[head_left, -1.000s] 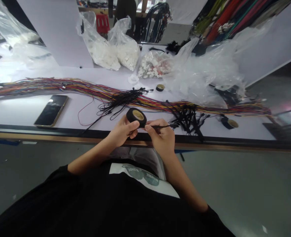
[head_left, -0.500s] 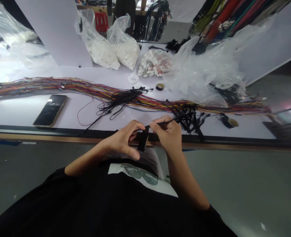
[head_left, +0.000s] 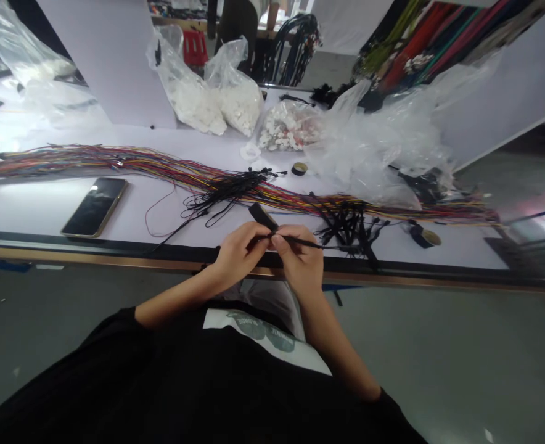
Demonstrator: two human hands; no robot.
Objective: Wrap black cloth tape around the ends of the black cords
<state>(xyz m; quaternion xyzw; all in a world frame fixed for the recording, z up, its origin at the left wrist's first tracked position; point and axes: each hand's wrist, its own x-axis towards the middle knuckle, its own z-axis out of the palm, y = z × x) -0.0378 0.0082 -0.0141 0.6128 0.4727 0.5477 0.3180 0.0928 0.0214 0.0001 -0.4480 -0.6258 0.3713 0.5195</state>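
Observation:
Both hands meet at the table's front edge, over a thin black cable (head_left: 306, 242). My right hand (head_left: 301, 259) is closed, thumb and fingers pinching the cable, which runs off rightward. Beside it my left hand (head_left: 241, 254) has its fingers bent in and pressed together at the same spot; the cable's end there is mostly hidden. Just beyond the fingertips a roll of black tape (head_left: 262, 216), seen nearly edge-on, stands up from the joint of the hands. A pile of short black cables (head_left: 346, 225) lies right of my right hand.
A long bundle of coloured wires (head_left: 161, 163) crosses the table, with black-ended leads (head_left: 235, 188) on it. A phone (head_left: 95, 206) lies left. Two tape rolls (head_left: 299, 168) rest farther off and at right. Clear bags of white parts (head_left: 240, 102) stand behind.
The tape roll has swung from hanging below the cable to standing beyond it. My left hand's fingers have closed in from a spread pose. My right hand has shifted slightly left and nearer me.

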